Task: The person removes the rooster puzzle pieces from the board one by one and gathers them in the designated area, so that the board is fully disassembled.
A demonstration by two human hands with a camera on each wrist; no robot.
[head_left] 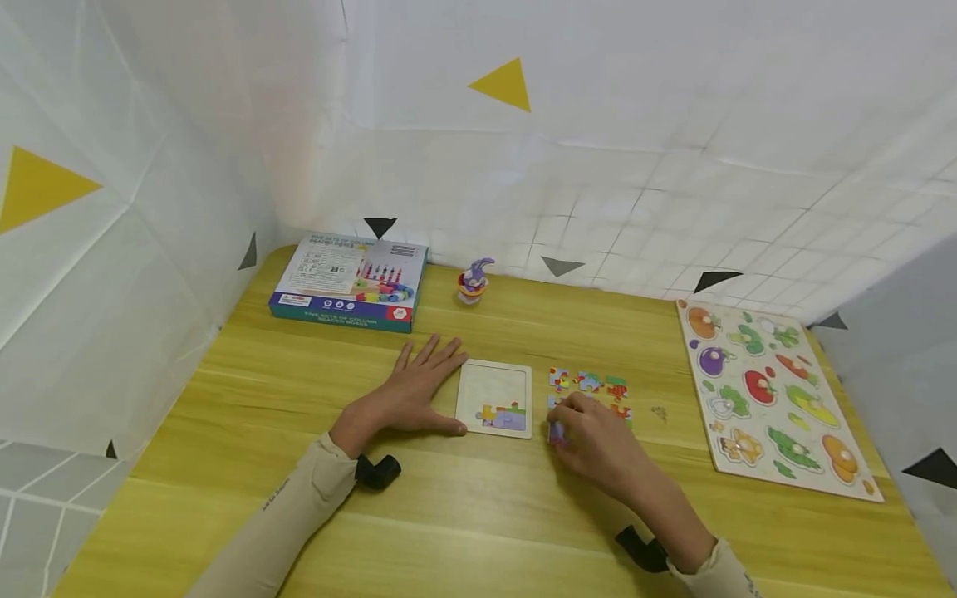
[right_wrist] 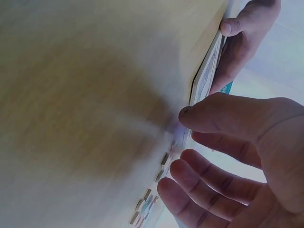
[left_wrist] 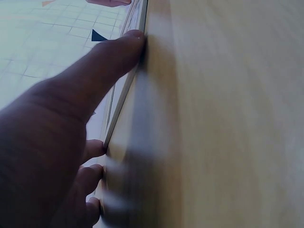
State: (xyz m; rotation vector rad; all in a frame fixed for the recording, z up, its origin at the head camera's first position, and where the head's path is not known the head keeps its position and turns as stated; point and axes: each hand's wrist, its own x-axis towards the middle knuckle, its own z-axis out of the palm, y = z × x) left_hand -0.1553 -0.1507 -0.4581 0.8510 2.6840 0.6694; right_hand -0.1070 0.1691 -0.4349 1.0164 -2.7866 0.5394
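Observation:
My left hand lies spread on the table, thumb and index fingertip at the left edge of a square puzzle board. In the left wrist view the thumb touches the board's side. Joined jigsaw pieces in purple, blue and orange fill the board's lower right corner. Right of the board, my right hand pinches a purple jigsaw piece between thumb and index finger, low over the table. Its other fingers are bent, partly covering rows of loose jigsaw pieces.
At the back left lies a boxed bead set. A small purple rabbit-like figure stands behind the puzzle board. On the right is a vegetable peg board. A tiny patterned mark shows on the table; white sheeting hangs behind.

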